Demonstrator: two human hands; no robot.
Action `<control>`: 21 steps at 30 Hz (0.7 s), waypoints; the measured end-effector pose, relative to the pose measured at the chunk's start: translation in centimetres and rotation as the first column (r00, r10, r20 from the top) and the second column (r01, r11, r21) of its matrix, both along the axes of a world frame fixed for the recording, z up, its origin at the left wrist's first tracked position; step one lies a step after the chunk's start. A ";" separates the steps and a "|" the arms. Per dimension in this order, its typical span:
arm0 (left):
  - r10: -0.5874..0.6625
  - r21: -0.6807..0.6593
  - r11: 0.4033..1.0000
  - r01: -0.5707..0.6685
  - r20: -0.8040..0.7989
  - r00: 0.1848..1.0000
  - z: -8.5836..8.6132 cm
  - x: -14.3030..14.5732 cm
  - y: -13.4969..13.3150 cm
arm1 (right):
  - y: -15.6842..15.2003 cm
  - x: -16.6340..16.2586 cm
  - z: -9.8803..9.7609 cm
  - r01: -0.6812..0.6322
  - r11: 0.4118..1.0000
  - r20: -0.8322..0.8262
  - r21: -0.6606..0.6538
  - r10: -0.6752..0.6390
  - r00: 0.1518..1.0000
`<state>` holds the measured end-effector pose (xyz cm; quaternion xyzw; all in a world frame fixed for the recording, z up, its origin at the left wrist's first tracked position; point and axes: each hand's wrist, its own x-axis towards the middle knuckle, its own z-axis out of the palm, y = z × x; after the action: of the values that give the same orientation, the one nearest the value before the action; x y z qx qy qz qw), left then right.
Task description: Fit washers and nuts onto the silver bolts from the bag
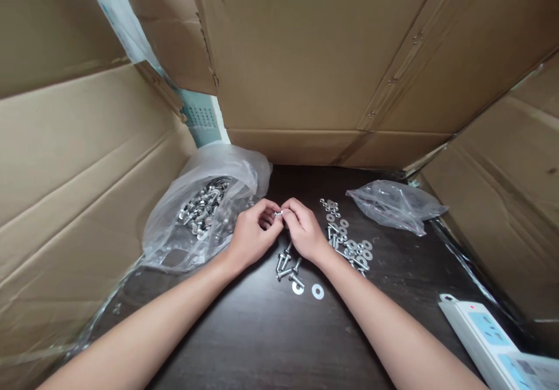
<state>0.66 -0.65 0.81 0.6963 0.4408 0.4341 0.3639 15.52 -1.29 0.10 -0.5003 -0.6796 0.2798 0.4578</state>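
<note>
My left hand [253, 233] is closed in a pinch, with a small silver bolt [278, 213] at its fingertips. My right hand [304, 233] meets it from the other side, thumb and forefinger pinched at the bolt's other end. Whether a nut or washer sits on that end is hidden by the fingers. Just below both hands lie several loose bolts [285, 273], partly covered by my right hand. Two flat washers, a nearer one [318, 291] and one partly under a bolt [297, 289], rest on the dark table.
A clear plastic bag [238, 160] full of metal fasteners [205, 206] stands open at left. Right of my hands spreads a pile of nuts, bolts and washers [345, 241]. Another clear bag [395, 201] lies behind it. A power strip [476, 332] is at front right. Cardboard walls [323, 52] enclose the table.
</note>
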 end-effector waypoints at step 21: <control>-0.027 0.013 1.000 0.027 -0.003 1.000 -0.1 -0.3 0.0 | 0.0 -0.1 0.2 -0.018 0.996 -0.046 -0.088 0.014 0.999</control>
<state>0.40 -0.63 0.67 0.7051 0.4292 0.4311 0.3643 15.46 -1.25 0.31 -0.5080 -0.6601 0.3247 0.4481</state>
